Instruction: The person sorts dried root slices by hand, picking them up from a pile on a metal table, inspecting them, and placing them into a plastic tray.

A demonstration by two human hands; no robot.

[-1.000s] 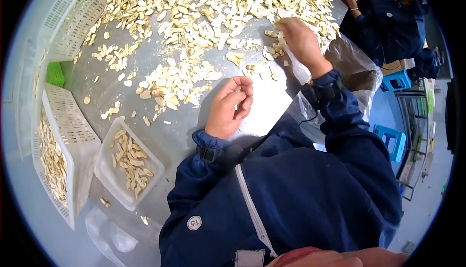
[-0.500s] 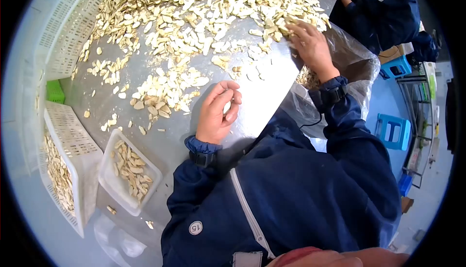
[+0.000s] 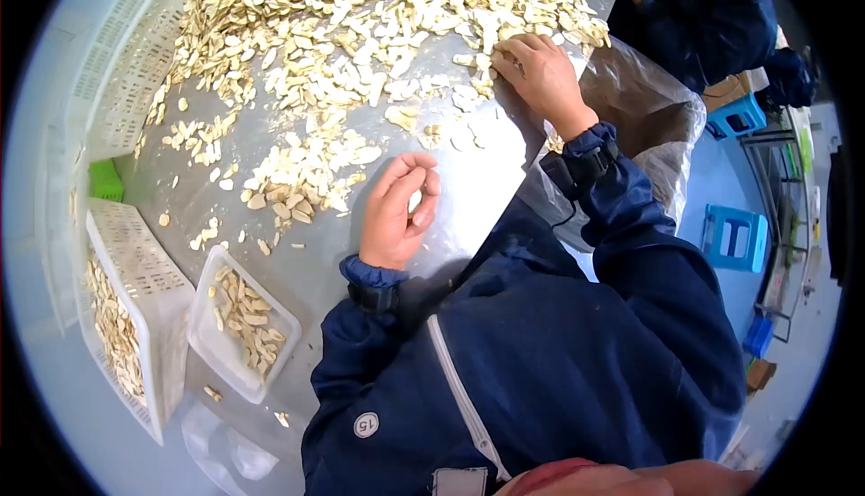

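Note:
Pale dried slices [image 3: 360, 9] lie in a large heap over the far part of the metal table [image 3: 324, 244]. My left hand [image 3: 396, 208] is curled above the table, its fingers closed round a whitish slice. To its left lies a smaller cluster of slices [image 3: 302, 167]. My right hand [image 3: 541, 77] reaches to the near right edge of the heap. Its fingers are bent down at the slices, and whatever is under the fingertips is hidden.
A white tray [image 3: 209, 316] with slices and a perforated white basket [image 3: 167, 316] stand at the left, near a green box [image 3: 105, 181]. A plastic-lined container [image 3: 671, 127] is beside the table's right edge. Another person [image 3: 712, 18] is at the upper right. Blue stools [image 3: 734, 236] stand beyond.
My right hand has moved left and slightly up along the heap's near edge, and its fingers are bent more. My left hand has shifted slightly left, still closed.

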